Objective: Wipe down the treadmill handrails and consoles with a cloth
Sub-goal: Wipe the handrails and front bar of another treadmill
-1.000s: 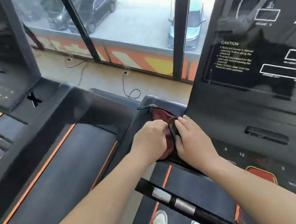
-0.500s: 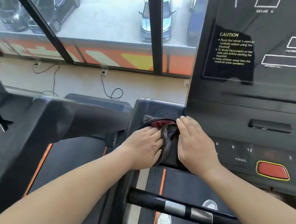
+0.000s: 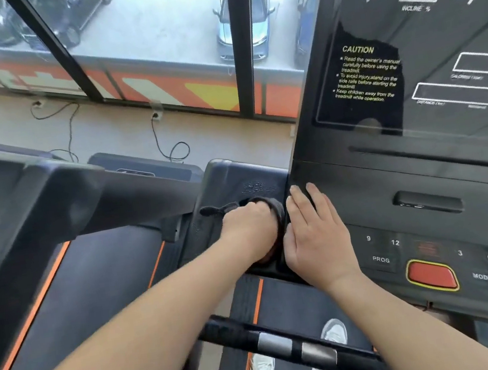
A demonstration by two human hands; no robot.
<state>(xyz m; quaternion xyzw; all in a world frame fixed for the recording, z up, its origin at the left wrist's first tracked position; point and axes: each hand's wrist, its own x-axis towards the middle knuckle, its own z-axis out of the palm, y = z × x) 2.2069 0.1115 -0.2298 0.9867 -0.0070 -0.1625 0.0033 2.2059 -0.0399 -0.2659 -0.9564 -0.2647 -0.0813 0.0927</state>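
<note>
Pressing dark crumpled cloth (image 3: 277,211) onto black plastic treadmill console ledge (image 3: 235,176): left hand (image 3: 248,230), grip clenching the cloth; right hand (image 3: 317,234) is lying flat beside it, grip slack, holding nothing.

Here's the dark cloth (image 3: 274,212), bunched up on the treadmill's black side arm (image 3: 236,179), tight against the console's left edge and mostly hidden under the left hand (image 3: 250,230) gripping it. The console (image 3: 420,167) stands glossy black with white markings, and the black handrail (image 3: 225,331) crosses below.
</note>
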